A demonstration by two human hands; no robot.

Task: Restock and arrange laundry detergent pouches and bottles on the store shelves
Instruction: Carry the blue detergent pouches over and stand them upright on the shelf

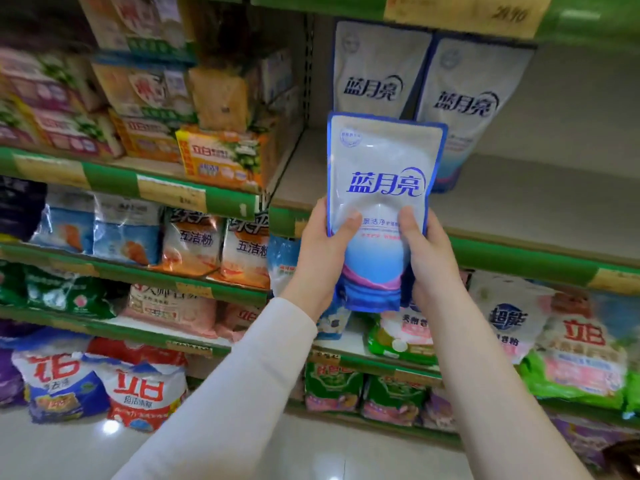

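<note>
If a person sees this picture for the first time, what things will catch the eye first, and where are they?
First, the blue-and-white pouch at the centre, held upright by the left hand and right hand in front of a shelf. Behind it, two matching pouches stand side by side at the back of that shelf, which is mostly bare to the right. On the left, crowded shelves hold an orange box and many colourful bags.

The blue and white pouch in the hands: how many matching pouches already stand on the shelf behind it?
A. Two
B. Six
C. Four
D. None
A: behind the held pouch, gripped by the left hand and the right hand, two matching pouches stand side by side on the shelf, one to the left of the other; the shelf space to their right is bare.
</note>
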